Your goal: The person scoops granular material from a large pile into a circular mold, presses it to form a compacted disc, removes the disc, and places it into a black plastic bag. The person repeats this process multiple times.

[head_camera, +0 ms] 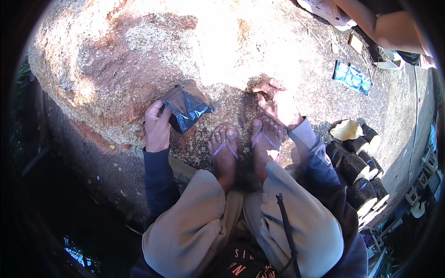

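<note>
My left hand holds a black plastic bag by its near left edge, thumb against the film. The bag lies tilted over the heap of soil and pale husks; what is inside it cannot be seen. To the right, my right hand is at the near edge of the heap with its fingers curled and apart, above a small dark patch of loose material. Whether a little of that material is between the fingers is hard to tell in the glare. Both hands are in front of my sandalled feet.
Several filled black bags are stacked at the right, with a dry leaf on top. A flat shiny plastic bag lies farther up. Another person's arm shows at the upper right, near a small cardboard piece.
</note>
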Demonstrator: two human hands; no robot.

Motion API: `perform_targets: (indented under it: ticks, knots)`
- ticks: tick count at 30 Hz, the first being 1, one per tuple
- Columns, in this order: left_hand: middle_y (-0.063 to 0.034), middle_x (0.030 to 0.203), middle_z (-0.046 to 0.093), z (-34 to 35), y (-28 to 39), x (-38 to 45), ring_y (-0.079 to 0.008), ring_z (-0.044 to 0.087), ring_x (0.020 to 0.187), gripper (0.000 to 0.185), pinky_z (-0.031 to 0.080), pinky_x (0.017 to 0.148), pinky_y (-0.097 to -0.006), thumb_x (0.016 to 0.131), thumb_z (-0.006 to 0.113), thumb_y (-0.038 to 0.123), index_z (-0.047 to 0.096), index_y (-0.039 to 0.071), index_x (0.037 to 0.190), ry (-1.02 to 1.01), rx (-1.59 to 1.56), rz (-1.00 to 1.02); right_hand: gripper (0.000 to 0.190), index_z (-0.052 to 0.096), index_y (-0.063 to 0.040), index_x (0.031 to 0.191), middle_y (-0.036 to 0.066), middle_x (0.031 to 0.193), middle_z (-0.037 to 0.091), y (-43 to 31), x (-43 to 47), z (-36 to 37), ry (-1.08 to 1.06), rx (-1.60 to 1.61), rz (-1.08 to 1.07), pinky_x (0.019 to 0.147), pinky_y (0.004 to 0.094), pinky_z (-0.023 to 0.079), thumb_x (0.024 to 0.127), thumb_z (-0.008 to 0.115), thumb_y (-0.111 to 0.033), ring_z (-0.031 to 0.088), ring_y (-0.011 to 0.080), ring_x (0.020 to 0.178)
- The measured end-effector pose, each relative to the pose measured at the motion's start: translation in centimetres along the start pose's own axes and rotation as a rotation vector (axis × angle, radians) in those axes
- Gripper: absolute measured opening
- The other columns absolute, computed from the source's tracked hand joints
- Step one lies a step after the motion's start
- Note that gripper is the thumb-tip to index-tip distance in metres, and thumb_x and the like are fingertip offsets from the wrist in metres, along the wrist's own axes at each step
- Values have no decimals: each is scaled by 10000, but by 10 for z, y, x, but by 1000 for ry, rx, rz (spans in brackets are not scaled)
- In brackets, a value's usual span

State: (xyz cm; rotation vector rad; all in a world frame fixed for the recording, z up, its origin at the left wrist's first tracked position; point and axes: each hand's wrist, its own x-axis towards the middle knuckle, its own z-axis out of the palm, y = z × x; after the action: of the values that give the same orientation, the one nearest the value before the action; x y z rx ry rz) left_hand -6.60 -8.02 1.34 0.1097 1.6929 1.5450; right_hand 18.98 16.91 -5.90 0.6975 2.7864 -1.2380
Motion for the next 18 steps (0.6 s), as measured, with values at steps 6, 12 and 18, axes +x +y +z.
perform_targets:
  ticks: [6,12,18]
  knots:
    - [-75,1134,725,5,-7,0,-98,669,989,230,519,894,-247,1036,583,21,657,-66,1237,-27,14,6,1297,151,-79,1652,387,1493,312,22,-7,19,338,-56,282,1087,538,463,695,915,-507,435,480,1368]
    - [-62,1102,733,26,-18,-3,-99,663,981,232,522,892,-256,1033,608,37,671,-50,1239,-115,79,-48,1125,254,-17,1621,341,1584,339,33,41,58,216,-83,350,1148,605,384,781,841,-480,354,560,1440]
    - [-62,1081,743,39,-21,-13,-93,662,976,224,526,885,-254,1016,586,-12,694,-57,1207,-176,104,-101,1125,244,-75,1629,276,1567,365,0,72,13,293,15,25,1131,543,427,742,889,-325,404,450,1429]
